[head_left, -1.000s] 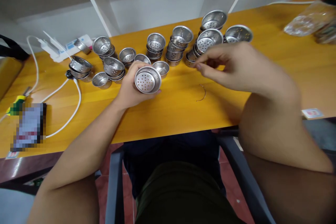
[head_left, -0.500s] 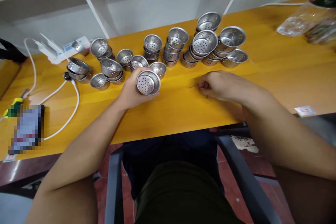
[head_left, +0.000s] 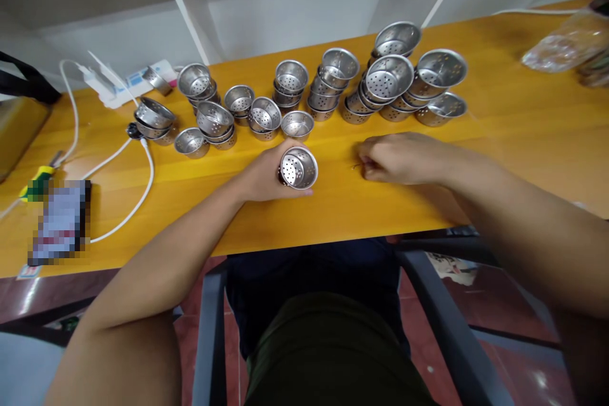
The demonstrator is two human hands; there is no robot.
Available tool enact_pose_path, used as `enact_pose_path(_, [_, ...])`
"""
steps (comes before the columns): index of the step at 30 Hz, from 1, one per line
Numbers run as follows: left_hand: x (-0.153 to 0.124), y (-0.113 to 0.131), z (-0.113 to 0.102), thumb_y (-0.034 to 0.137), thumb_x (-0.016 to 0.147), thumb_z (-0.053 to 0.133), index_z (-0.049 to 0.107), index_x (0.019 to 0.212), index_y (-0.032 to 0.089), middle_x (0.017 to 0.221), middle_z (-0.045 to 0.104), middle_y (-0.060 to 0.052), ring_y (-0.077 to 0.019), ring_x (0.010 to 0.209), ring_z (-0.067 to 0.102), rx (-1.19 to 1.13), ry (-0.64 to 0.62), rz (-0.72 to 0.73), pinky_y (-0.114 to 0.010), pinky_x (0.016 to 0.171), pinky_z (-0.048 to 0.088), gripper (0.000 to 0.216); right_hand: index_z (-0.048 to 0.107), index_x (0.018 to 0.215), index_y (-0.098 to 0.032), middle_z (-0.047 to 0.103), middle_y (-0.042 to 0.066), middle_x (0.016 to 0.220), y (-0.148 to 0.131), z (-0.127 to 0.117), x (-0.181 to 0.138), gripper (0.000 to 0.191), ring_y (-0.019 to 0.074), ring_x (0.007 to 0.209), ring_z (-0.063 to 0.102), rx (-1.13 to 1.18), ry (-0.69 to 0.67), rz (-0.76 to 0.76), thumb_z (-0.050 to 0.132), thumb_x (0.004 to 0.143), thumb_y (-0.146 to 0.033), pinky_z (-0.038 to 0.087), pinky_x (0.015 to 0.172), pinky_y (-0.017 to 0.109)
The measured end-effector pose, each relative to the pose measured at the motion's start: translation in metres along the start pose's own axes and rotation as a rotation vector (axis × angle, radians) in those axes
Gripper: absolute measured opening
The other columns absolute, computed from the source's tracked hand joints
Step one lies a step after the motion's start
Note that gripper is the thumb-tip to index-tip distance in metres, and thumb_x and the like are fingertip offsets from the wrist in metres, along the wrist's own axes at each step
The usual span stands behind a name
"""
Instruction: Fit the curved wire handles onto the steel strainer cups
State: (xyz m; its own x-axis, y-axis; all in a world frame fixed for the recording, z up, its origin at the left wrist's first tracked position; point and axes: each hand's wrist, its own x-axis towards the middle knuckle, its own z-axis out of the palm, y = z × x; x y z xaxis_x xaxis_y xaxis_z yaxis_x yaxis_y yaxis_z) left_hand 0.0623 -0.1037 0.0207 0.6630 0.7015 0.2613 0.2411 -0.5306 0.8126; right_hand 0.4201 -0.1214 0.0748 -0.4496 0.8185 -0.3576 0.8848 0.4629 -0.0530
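Note:
My left hand point(head_left: 266, 174) is wrapped round a small perforated metal cup point(head_left: 299, 168), its open mouth turned up toward me and holes showing in its bottom. To the right, my right hand point(head_left: 385, 155) is closed low over the table, with a thin piece of wire point(head_left: 356, 167) sticking out on its left side. What else the right fingers hold is hidden. Just behind the left hand stands a single perforated cup point(head_left: 297, 125). Stacks of similar cups line the table behind both hands, among them a leaning stack point(head_left: 387, 79) and a straight stack point(head_left: 328, 85).
On the left are a power strip point(head_left: 137, 82) with white cables, a phone-like blurred object point(head_left: 61, 222) and a yellow-green handled tool point(head_left: 38, 183). A clear plastic bag point(head_left: 561, 47) lies far right. White shelving point(head_left: 295, 13) rises behind the table point(head_left: 285, 228).
My left hand has brought the cup rightward and slightly nearer me, tilting it. My right hand stays closed with the wire beside it. The view has shifted a little.

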Motion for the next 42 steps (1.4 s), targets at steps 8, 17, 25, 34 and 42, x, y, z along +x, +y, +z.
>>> enact_pose_path(8, [0.002, -0.013, 0.003, 0.062, 0.085, 0.118, 0.067, 0.151, 0.028, 0.142, 0.090, -0.011, -0.0339, 0.127, 0.091, -0.024, 0.039, 0.055, -0.047, 0.111, 0.073, 0.090, 0.056, 0.090, -0.030, 0.065, -0.004, 0.075, 0.002, -0.010, 0.002, 0.026, 0.0195, 0.066, 0.057, 0.577, 0.304, -0.292, 0.079, 0.100, -0.022, 0.045, 0.069, 0.039])
enact_pose_path(17, [0.008, -0.046, -0.004, 0.090, 0.083, 0.117, 0.061, 0.154, 0.032, 0.147, 0.082, -0.008, -0.0306, 0.129, 0.089, -0.043, 0.279, 0.242, -0.045, 0.108, 0.076, 0.107, 0.093, 0.122, -0.028, 0.087, 0.004, 0.088, -0.045, -0.050, 0.034, 0.022, 0.0186, 0.065, 0.070, 1.192, 0.602, -0.538, 0.106, 0.112, -0.041, 0.060, 0.059, 0.038])
enact_pose_path(25, [0.009, -0.036, -0.007, 0.076, 0.087, 0.121, 0.076, 0.154, 0.027, 0.143, 0.092, -0.011, -0.0299, 0.128, 0.093, -0.183, 0.235, 0.208, -0.044, 0.108, 0.079, 0.095, 0.085, 0.106, -0.029, 0.058, -0.003, 0.068, -0.056, -0.013, 0.076, 0.043, 0.0180, 0.062, 0.051, 1.216, 0.770, -0.499, 0.109, 0.106, -0.064, 0.044, 0.051, 0.035])
enact_pose_path(34, [0.010, -0.039, -0.009, 0.066, 0.095, 0.119, 0.081, 0.160, 0.028, 0.152, 0.092, -0.013, -0.0317, 0.135, 0.093, -0.204, 0.233, 0.238, -0.047, 0.112, 0.081, 0.085, 0.094, 0.117, -0.025, 0.060, -0.001, 0.077, -0.060, -0.001, 0.077, 0.024, 0.0167, 0.068, 0.045, 1.021, 0.890, -0.513, 0.098, 0.113, -0.048, 0.038, 0.059, 0.034])
enact_pose_path(42, [0.011, -0.041, -0.004, 0.059, 0.099, 0.118, 0.081, 0.161, 0.029, 0.150, 0.091, -0.011, -0.0308, 0.135, 0.092, -0.203, 0.220, 0.305, -0.045, 0.113, 0.079, 0.078, 0.095, 0.116, -0.024, 0.059, -0.004, 0.075, -0.068, 0.006, 0.075, 0.007, 0.0142, 0.066, 0.047, 0.864, 0.881, -0.440, 0.091, 0.111, -0.025, 0.041, 0.068, 0.036])
